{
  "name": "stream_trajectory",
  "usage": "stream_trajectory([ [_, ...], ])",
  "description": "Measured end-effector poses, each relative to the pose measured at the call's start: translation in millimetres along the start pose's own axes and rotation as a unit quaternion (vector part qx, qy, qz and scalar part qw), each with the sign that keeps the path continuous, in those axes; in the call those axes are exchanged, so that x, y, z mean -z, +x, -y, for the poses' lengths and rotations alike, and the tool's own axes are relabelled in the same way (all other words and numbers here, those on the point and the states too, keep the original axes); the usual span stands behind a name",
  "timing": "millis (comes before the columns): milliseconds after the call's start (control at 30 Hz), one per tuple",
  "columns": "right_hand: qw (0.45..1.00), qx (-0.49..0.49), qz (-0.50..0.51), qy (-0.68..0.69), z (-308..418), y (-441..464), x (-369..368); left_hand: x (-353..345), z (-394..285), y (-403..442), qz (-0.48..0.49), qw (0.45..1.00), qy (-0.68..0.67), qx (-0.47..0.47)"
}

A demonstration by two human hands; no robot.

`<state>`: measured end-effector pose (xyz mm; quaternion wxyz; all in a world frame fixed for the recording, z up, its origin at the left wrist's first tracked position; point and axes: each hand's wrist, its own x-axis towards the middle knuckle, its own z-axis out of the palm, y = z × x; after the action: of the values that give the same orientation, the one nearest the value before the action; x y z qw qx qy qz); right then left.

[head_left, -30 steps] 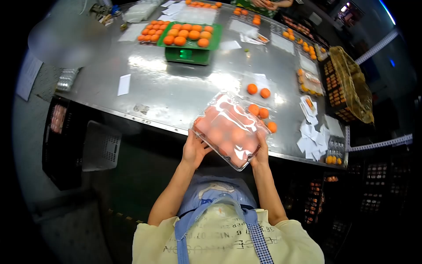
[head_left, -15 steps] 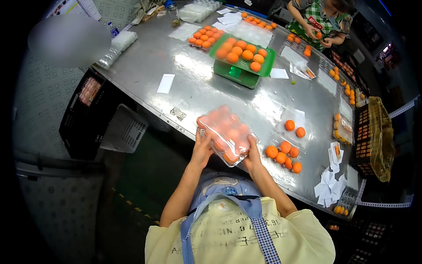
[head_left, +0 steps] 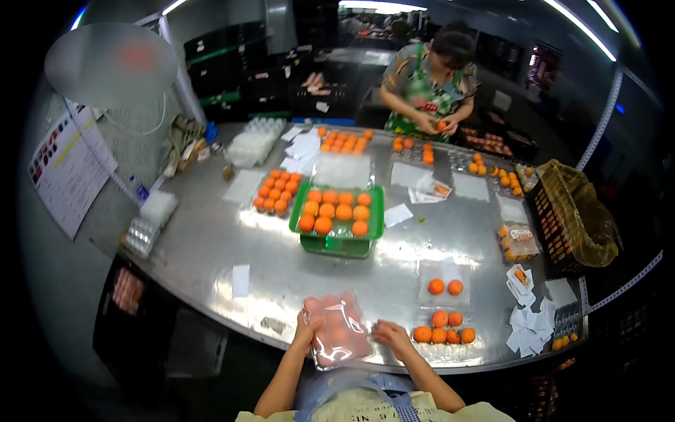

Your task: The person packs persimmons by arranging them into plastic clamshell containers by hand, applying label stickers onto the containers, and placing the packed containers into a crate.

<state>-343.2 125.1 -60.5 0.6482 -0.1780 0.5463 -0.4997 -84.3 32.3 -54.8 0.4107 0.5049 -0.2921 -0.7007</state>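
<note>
In the head view, holds the clear fruit pack (head_left: 340, 332) by its left side in the closed grip of the left hand (head_left: 306, 329), over the near edge of the table (head_left: 204, 243); holds the right hand (head_left: 391, 337) just beside it, loosely open and empty.

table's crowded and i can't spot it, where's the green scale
In the head view, the green scale stands on the metal table near the middle, between a pack of orange fruit on its left and a white paper on its right.
</note>
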Motion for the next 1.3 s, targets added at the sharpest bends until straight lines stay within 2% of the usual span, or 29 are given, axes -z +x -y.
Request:
stream_trajectory([
  [33, 1.0, -0.021, 0.004, -0.016, 1.9, 0.4, -4.3, 2.6, -10.0, 9.6, 0.025, 0.999, 0.027, 0.008],
  [67, 0.986, 0.046, -0.043, -0.153, -1.8, 1.9, -10.7, 2.9, -20.4, 21.5, 0.042, 0.996, 0.074, 0.029],
  [100, 0.948, 0.107, -0.09, -0.287, -8.7, 2.7, -16.5, 4.1, -28.2, 31.4, 0.057, 0.99, 0.119, 0.05],
  [133, 0.891, 0.149, -0.091, -0.418, -14.9, 10.9, -13.7, 4.8, -31.2, 44.2, 0.076, 0.985, 0.149, 0.049],
  [167, 0.905, 0.12, -0.089, -0.399, -24.6, 18.1, -15.5, 5.5, -34.2, 56.9, 0.095, 0.978, 0.179, 0.046],
  [267, 0.945, 0.033, 0.026, -0.323, -33.6, 24.7, -28.6, 15.5, -0.2, 122.5, 0.171, 0.952, 0.248, -0.052],
  [333, 0.97, -0.018, 0.047, -0.238, -33.2, 22.5, -40.7, 6.2, -3.4, 133.2, 0.139, 0.907, 0.392, -0.062],
  [367, 0.981, -0.037, 0.043, -0.184, -30.8, 15.3, -47.0, -3.2, -2.5, 136.6, 0.12, 0.877, 0.46, -0.065],
  [400, 0.981, -0.064, 0.038, -0.176, -27.3, 12.4, -48.4, -41.7, -58.7, 91.1, 0.105, 0.816, 0.568, -0.025],
  [500, 0.986, -0.143, 0.066, -0.054, -18.4, -1.0, -53.2, -73.1, -54.3, 76.0, 0.071, 0.698, 0.698, -0.144],
  [533, 0.981, -0.143, 0.098, -0.091, -26.9, -2.7, -51.8, -73.3, -43.5, 82.9, 0.094, 0.689, 0.693, -0.188],
  [567, 0.972, -0.178, 0.081, -0.128, -15.0, -16.4, -67.2, -78.5, -39.5, 87.4, 0.147, 0.67, 0.695, -0.216],
  [633, 0.955, -0.076, 0.15, -0.244, -35.1, -13.5, -73.2, -89.9, -31.3, 90.5, 0.25, 0.625, 0.689, -0.268],
  [733, 0.911, -0.029, 0.207, -0.355, -33.1, -12.9, -79.1, -98.9, -17.2, 81.1, 0.278, 0.612, 0.67, -0.315],
  [833, 0.91, -0.048, 0.215, -0.352, -33.9, -11.2, -77.7, -102.1, -20.6, 75.1, 0.259, 0.634, 0.656, -0.318],
  [933, 0.878, 0.003, 0.274, -0.393, -0.4, -29.1, -90.1, -79.3, -29.0, 64.4, 0.181, 0.697, 0.55, -0.423],
  [1000, 0.852, 0.038, 0.296, -0.431, 15.6, -29.1, -95.1, -42.6, -31.3, 59.1, 0.113, 0.743, 0.486, -0.446],
  [1067, 0.824, 0.083, 0.295, -0.477, 21.2, -17.8, -102.7, -5.9, -36.1, 40.0, -0.033, 0.764, 0.483, -0.426],
  [1133, 0.74, 0.221, 0.238, -0.589, 40.9, -20.4, -128.1, 32.3, -39.0, 17.9, -0.06, 0.809, 0.471, -0.347],
  [1167, 0.686, 0.287, 0.205, -0.636, 43.4, -21.3, -140.8, 57.3, -21.7, 23.3, -0.056, 0.856, 0.427, -0.287],
  [1233, 0.625, 0.384, 0.168, -0.658, 22.5, 1.8, -157.4, 82.1, -12.0, 12.6, 0.007, 0.934, 0.345, -0.091],
  [1267, 0.591, 0.43, 0.149, -0.666, 11.8, 13.2, -161.9, 87.7, -5.9, 8.0, 0.037, 0.959, 0.278, -0.038],
  [1300, 0.565, 0.433, 0.159, -0.684, 7.1, 19.6, -165.5, 90.5, 0.0, 4.4, 0.066, 0.976, 0.207, 0.014],
])
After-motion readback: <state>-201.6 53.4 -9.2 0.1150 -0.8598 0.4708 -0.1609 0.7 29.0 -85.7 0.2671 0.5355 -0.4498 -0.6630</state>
